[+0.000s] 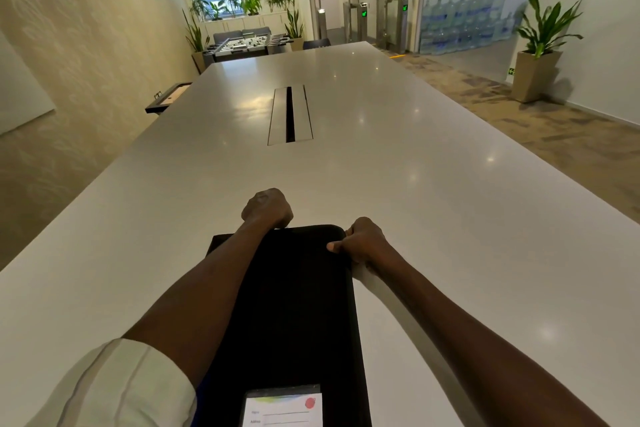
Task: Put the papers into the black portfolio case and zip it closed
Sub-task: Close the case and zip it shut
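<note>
At the far edge of the black portfolio case [294, 305], the left hand [267, 208] curls into a fist; what it pinches is hidden. The right hand [363, 241] pinches the corner. Flat on the white table [450, 218], the case looks soft, light — best held by its edges.

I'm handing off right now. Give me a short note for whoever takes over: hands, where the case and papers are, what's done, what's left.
Left hand: closed in a grip at the far edge of the black portfolio case, forearm lying across the cover.
Right hand: grip pinching the far right corner of the case, thumb on top.
Case: flat on the white table, cover folded shut, label card at the near end.
Papers: none visible on the table; probably already inside, but that cannot be seen.
Left: the zipper itself is not visible, so check how far it has run, then zip it fully closed.
</note>
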A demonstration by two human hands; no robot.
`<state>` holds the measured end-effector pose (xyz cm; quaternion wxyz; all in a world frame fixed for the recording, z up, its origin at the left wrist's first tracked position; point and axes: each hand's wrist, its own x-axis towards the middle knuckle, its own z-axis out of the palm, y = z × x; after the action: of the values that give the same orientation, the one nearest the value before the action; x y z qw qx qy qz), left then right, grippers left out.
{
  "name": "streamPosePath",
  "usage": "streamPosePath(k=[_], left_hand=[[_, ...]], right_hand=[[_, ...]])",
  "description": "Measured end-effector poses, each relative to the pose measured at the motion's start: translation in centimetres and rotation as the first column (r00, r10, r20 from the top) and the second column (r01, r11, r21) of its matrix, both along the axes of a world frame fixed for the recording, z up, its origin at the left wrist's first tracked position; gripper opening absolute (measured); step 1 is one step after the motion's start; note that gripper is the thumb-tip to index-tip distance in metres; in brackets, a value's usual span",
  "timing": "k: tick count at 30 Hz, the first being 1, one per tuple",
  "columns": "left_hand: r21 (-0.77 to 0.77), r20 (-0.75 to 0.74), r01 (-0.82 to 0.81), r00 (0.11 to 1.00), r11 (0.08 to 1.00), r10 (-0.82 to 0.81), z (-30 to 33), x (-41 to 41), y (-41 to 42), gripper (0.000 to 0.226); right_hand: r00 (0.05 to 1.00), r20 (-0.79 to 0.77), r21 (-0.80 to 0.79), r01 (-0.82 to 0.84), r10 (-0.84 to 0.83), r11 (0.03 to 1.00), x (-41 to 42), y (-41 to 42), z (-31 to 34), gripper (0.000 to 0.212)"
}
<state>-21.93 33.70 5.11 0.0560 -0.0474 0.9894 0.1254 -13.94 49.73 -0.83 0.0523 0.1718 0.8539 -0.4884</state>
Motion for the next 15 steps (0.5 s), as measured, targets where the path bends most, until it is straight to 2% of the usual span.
streamPosePath(k=[6, 11, 15], left_hand=[[0.019, 0.000, -0.010, 1.000, 1.000, 0.010, 0.1, -0.4, -0.5, 0.012], [0.009, 0.031, 0.043, 0.999, 0.999, -0.043, 0.1, -1.0, -1.4, 0.013], [-0.057, -0.063, 0.120, 0.990, 0.991, -0.123, -0.2, -1.0, -1.3, 0.009]], right_hand=[[1.000, 0.010, -0.023, -0.001, 0.001, 1.000, 0.4, -0.1, 0.6, 0.054], [1.000, -0.013, -0.128, -0.002, 0.000, 0.992, 1.0, 0.3, 0.9, 0.051], [0.998, -0.060, -0.095, -0.013, 0.008, 0.995, 1.3, 0.2, 0.6, 0.054]])
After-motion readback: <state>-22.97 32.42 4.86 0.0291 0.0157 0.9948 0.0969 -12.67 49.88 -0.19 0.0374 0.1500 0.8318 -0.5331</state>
